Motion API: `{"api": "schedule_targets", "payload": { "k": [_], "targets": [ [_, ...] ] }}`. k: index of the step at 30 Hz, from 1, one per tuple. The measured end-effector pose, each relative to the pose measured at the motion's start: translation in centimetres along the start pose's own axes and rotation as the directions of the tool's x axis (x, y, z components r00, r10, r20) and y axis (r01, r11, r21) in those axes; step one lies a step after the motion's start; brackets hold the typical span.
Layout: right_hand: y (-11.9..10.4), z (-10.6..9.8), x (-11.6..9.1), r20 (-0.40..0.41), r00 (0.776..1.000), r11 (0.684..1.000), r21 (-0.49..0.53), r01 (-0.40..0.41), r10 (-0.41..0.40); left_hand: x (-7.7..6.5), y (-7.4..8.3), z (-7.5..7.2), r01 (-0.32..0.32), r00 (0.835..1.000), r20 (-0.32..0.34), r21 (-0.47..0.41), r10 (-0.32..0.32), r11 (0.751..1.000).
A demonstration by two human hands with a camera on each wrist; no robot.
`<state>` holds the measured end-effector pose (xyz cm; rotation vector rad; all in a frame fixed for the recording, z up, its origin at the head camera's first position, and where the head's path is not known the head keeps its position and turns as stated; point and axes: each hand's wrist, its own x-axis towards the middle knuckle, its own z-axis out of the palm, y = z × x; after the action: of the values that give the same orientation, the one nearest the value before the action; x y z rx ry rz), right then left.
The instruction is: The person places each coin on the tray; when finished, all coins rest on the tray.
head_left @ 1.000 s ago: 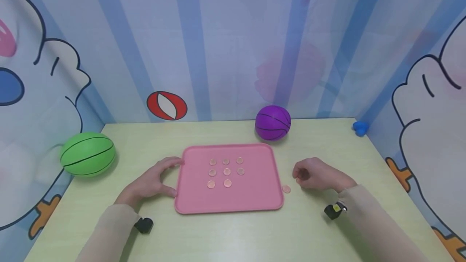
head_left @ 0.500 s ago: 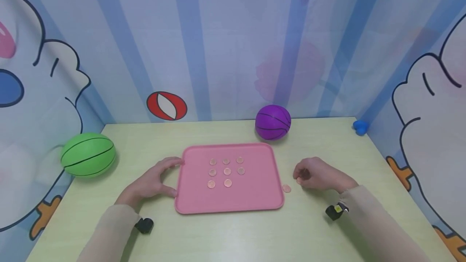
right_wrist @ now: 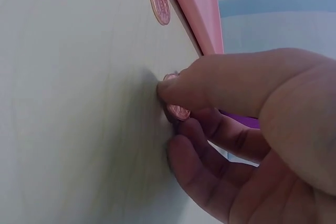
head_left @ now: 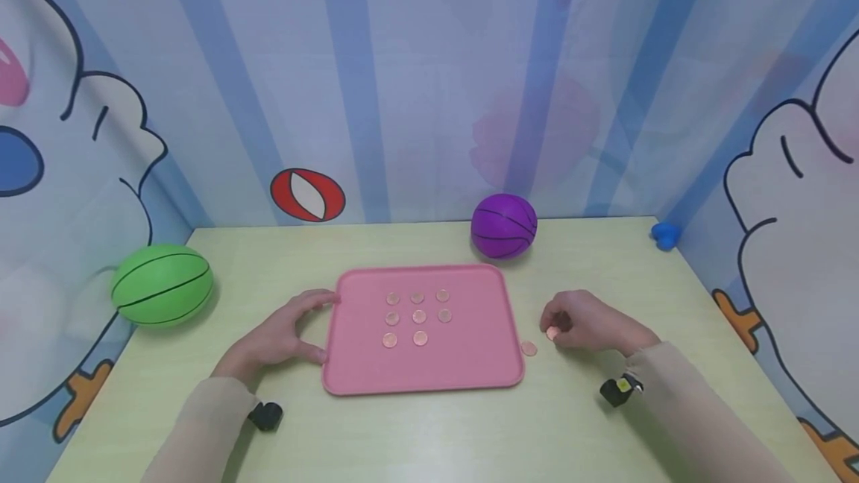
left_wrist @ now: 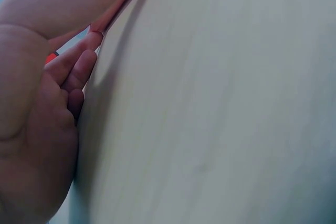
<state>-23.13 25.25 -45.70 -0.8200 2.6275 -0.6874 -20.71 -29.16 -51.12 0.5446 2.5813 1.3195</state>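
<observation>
A pink tray (head_left: 470,364) lies on the table with several copper coins (head_left: 419,316) set out in rows on it. At its left edge rests my left hand (head_left: 278,330), thumb and fingers spread apart and touching the rim. To the right of the tray my right hand (head_left: 582,321) pinches a copper coin (right_wrist: 179,112) between thumb and fingers, low over the table; the thumb hides part of it. Another coin (head_left: 529,349) lies flat on the table, between the tray's right edge and that hand.
A purple ball (head_left: 503,226) sits just behind the tray's back right corner. On the far left is a green ball (head_left: 162,285), and a small blue object (head_left: 665,235) is at the back right corner. Printed cloth walls (head_left: 429,95) enclose the pale table (head_left: 403,438).
Slightly more of the coin in my right hand shows at the fingertips. Both hands, the tray and the other coins stay in place.
</observation>
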Motion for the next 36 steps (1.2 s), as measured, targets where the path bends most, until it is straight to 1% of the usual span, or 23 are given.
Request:
{"api": "schedule_targets", "payload": {
  "k": [2, 10, 17, 25, 27, 33, 36],
  "targets": [
    [-0.02, 0.04, -0.04, -0.003, 1.000, 1.000, 0.001, -0.016, 0.016, -0.02, -0.01, 0.01, -0.002, 1.000, -0.001, 0.004, 0.002, 1.000],
    [0.10, 0.11, -0.13, -0.004, 1.000, 1.000, 0.006, -0.022, 0.022, -0.07, -0.10, 0.03, 0.003, 1.000, -0.001, -0.005, -0.003, 1.000],
    [0.39, 0.22, -0.17, -0.012, 1.000, 1.000, 0.003, -0.004, 0.004, -0.11, 0.00, 0.02, 0.006, 1.000, -0.003, 0.001, -0.006, 1.000],
    [0.45, -0.15, -0.39, -0.018, 0.999, 1.000, 0.006, -0.029, 0.029, -0.06, 0.18, 0.02, 0.012, 1.000, -0.001, 0.008, -0.012, 1.000],
    [0.45, -0.22, -0.49, -0.014, 1.000, 1.000, 0.004, -0.026, 0.026, -0.04, 0.20, 0.01, 0.010, 1.000, -0.001, 0.010, -0.010, 1.000],
    [0.41, -0.29, -0.51, -0.012, 1.000, 1.000, -0.014, 0.019, -0.019, -0.02, 0.13, -0.02, 0.002, 1.000, 0.001, 0.014, -0.002, 1.000],
    [0.48, -0.18, -0.46, -0.026, 1.000, 1.000, -0.023, 0.016, -0.017, -0.03, 0.07, -0.02, 0.004, 1.000, 0.003, 0.018, -0.004, 1.000]
  ]
}}
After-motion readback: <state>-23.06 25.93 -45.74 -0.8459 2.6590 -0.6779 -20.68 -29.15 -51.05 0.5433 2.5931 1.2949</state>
